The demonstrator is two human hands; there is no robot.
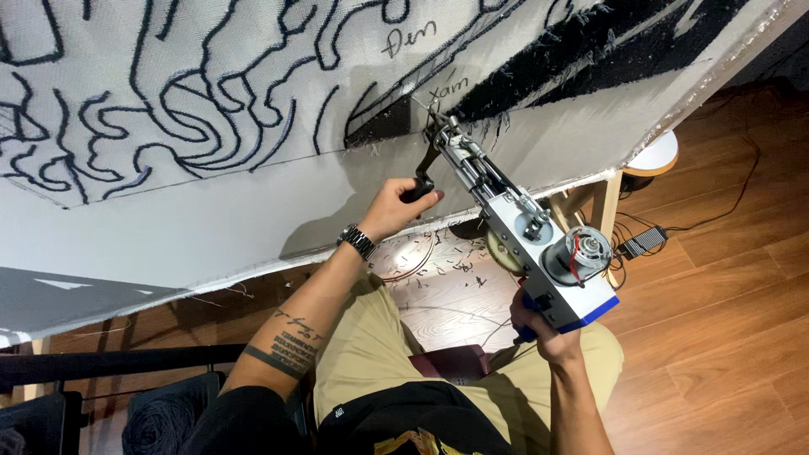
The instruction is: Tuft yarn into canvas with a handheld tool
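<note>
**Tufting gun against stretched cloth**

Left hand (396, 206) clamped on front handle (421, 181); right hand (539, 324) wrapped round rear grip of tufting gun (514, 223). Long axis slanting up-left, needle tip touching white cloth (211, 211) beside black tufted patch (548, 76). Left hand nearer tip.

Single head view, close, looking down over hands toward stretched cloth (253, 194); tilt seemingly rolled.

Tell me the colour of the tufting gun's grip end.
Blue, on the tufting gun by the right hand; head view.
</note>
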